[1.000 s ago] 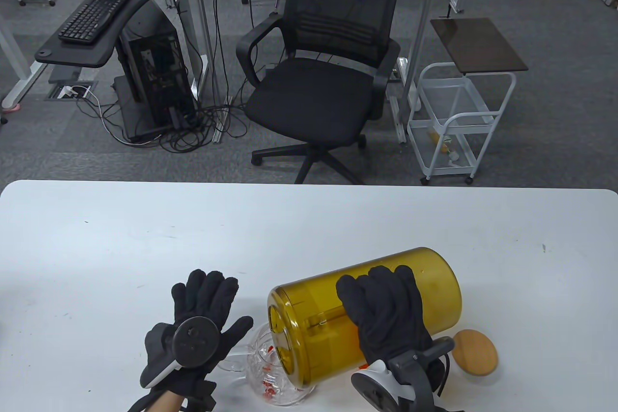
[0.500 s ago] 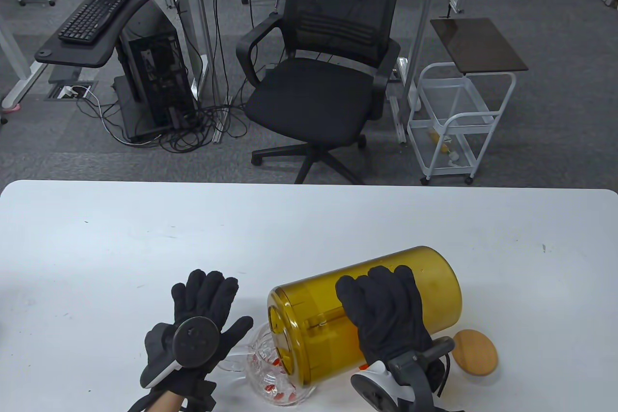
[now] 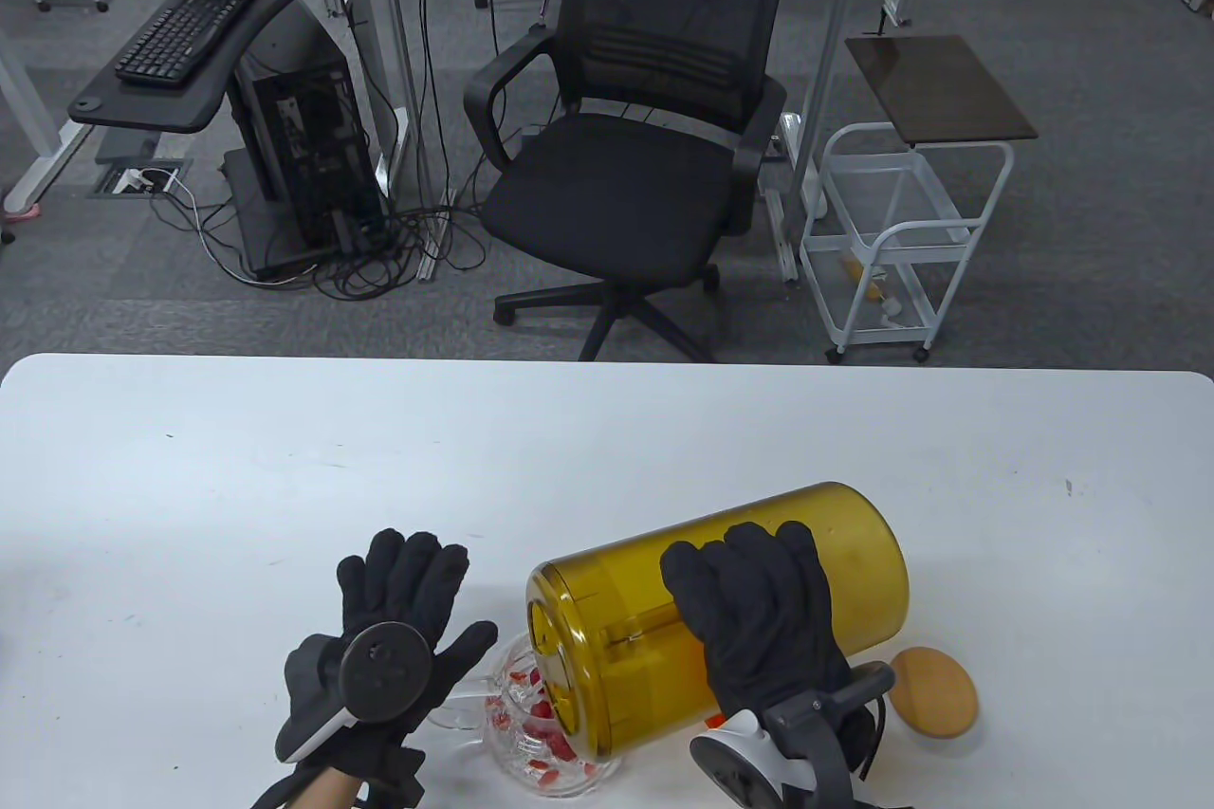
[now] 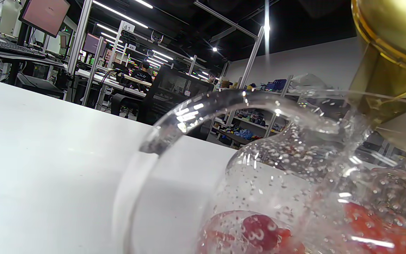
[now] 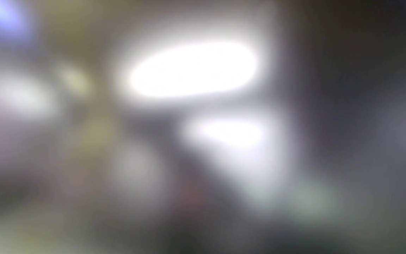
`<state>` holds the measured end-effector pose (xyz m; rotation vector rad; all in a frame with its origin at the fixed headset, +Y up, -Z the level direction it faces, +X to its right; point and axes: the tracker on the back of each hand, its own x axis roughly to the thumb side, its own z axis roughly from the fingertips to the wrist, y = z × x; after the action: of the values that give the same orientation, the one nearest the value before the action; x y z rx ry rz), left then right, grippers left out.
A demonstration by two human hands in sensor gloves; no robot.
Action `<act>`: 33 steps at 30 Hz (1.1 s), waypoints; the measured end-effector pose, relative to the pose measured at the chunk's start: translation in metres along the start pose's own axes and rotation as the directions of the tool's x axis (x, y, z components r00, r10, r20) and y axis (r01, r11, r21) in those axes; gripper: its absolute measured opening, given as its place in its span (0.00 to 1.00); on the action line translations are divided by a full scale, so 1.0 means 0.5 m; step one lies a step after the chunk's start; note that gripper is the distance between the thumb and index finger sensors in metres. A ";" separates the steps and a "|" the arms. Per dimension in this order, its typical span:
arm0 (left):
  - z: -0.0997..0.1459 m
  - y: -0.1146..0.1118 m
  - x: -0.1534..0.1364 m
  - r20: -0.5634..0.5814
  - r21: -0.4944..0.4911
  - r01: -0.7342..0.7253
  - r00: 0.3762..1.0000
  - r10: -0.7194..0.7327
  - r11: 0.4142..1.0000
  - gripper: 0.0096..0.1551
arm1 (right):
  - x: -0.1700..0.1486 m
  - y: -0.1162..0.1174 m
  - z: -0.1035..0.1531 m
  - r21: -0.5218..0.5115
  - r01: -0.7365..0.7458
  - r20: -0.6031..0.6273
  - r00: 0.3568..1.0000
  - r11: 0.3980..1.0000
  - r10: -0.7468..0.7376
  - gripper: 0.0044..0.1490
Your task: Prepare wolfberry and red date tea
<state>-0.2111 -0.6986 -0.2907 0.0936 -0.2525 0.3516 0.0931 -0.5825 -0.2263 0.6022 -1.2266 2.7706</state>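
Observation:
My right hand [image 3: 759, 624] grips a big amber see-through jug [image 3: 854, 543] from above and holds it tilted, mouth down to the left, over a clear glass teapot [image 3: 536, 752]. Red dates and wolfberries [image 3: 541, 714] float in bubbly water inside the teapot. My left hand [image 3: 408, 596] lies flat with its fingers stretched out, just left of the teapot, over its handle [image 3: 453, 712]. The left wrist view shows the glass handle [image 4: 174, 127], the red fruit [image 4: 259, 233] and the jug's rim [image 4: 389, 42] close up. The right wrist view is a blur.
A round wooden lid [image 3: 935, 691] lies on the white table [image 3: 285, 468] right of the jug. Beyond the table's far edge stand a black office chair [image 3: 645, 145] and a white cart [image 3: 896, 230].
The red fruit in the teapot has shifted and spread as water comes in. Both hands and the jug have stayed almost still.

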 end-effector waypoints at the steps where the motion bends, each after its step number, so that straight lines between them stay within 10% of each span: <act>1: 0.000 0.000 0.000 0.000 0.000 0.001 1.000 -0.001 1.000 0.48 | 0.000 0.000 0.000 0.000 -0.001 0.000 1.000 1.000 0.001 0.33; 33: 0.000 0.001 0.001 0.000 0.000 -0.001 1.000 0.001 1.000 0.48 | 0.001 0.000 0.000 -0.011 -0.006 0.001 1.000 1.000 0.006 0.33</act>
<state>-0.2110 -0.6981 -0.2905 0.0937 -0.2521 0.3529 0.0928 -0.5827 -0.2262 0.6005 -1.2455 2.7669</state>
